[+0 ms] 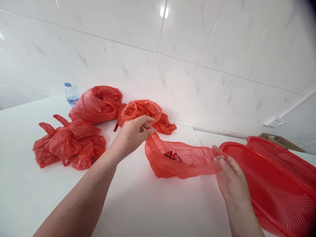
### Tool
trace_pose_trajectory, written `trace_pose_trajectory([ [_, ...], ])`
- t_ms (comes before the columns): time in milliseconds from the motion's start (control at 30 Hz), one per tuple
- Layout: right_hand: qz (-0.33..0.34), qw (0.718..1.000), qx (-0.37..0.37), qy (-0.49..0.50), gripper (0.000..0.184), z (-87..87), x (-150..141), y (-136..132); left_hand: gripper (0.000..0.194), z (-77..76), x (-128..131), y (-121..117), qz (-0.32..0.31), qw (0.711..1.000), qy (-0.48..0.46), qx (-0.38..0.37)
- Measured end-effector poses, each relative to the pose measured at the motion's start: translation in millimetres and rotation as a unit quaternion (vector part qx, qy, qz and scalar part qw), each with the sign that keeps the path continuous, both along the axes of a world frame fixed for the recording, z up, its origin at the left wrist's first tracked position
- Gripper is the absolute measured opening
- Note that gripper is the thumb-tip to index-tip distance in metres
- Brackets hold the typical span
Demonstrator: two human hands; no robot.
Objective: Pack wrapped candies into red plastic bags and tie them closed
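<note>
A thin red plastic bag (182,171) is stretched sideways between my hands, its mouth spread and facing up. My left hand (138,133) pinches the bag's left corner between thumb and fingers. At the opposite end my right hand (229,171), a little blurred, grips the other corner. Inside lie a few small dark-red wrapped pieces (174,156); what they are I cannot make out. Just behind my left hand, an open red bag (148,107) rests crumpled against the wall.
Knotted red bags (66,141) lie on the white table (138,204) at left. Behind them are a large stuffed red bag (93,105) and a water bottle (70,93). Two red mesh baskets (278,197) stand at right, with a brown tray-like object (281,142) and a socket (274,121) beyond.
</note>
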State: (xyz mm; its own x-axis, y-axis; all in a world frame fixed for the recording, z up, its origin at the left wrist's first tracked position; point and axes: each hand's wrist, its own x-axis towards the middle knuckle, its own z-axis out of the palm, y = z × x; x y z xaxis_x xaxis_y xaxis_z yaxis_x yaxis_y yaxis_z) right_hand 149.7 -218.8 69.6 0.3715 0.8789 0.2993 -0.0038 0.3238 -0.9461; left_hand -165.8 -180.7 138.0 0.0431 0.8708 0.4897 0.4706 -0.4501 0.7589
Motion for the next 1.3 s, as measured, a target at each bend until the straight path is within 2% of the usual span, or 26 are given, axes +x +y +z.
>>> trace_pose_trajectory([
  [67,0.04,0.996,0.034,0.074,0.018,7.1,-5.7,15.2,0.023,0.7,5.9,2.6,-0.015,0.995,-0.101,-0.008],
  [133,0.053,0.987,0.037,0.145,0.024,13.6,-12.4,31.0,0.022,-0.7,11.6,5.4,-0.046,0.983,-0.175,-0.015],
  [267,0.082,0.969,0.006,0.233,0.041,29.4,-27.5,55.3,0.023,-1.5,17.0,15.3,-0.083,0.973,-0.217,-0.003],
  [433,0.093,0.977,0.052,0.183,0.048,60.5,-42.2,55.8,0.022,13.7,15.0,29.4,-0.124,0.96,-0.248,0.03],
  [533,0.083,0.987,0.086,0.108,0.044,67.1,-40.7,44.0,0.022,19.8,12.8,27.6,-0.16,0.951,-0.26,0.051],
  [633,0.076,0.995,0.065,0.025,0.03,49.3,-24.3,35.2,0.026,11.4,6.3,22.6,-0.16,0.963,-0.214,0.03],
  [733,0.056,0.997,0.012,-0.044,0.022,11.5,5.1,32.3,0.043,-12.7,-6.8,20.1,-0.095,0.984,-0.147,-0.02],
  [833,0.103,0.992,-0.025,-0.073,0.032,-29.4,30.8,30.7,0.075,-48.6,-19.8,20.1,-0.07,0.985,-0.127,-0.088],
  [933,0.174,0.974,-0.08,-0.122,0.057,-57.7,33.0,32.8,0.096,-85.1,-18.4,21.8,-0.117,0.964,-0.139,-0.196],
  [1000,0.208,0.968,-0.086,-0.115,0.07,-65.6,19.8,39.5,0.099,-101.5,-4.7,23.9,-0.168,0.942,-0.187,-0.221],
  [1100,0.222,0.971,-0.065,-0.055,0.075,-63.5,-10.9,56.0,0.083,-109.8,29.3,29.1,-0.268,0.896,-0.305,-0.181],
  [1200,0.238,0.97,-0.058,0.004,0.072,-55.4,-39.5,71.6,0.061,-109.0,62.8,36.2,-0.286,0.854,-0.398,-0.175],
  [1300,0.25,0.963,-0.084,0.058,0.06,-51.2,-55.3,81.2,0.039,-112.3,81.9,43.4,-0.255,0.82,-0.46,-0.225],
])
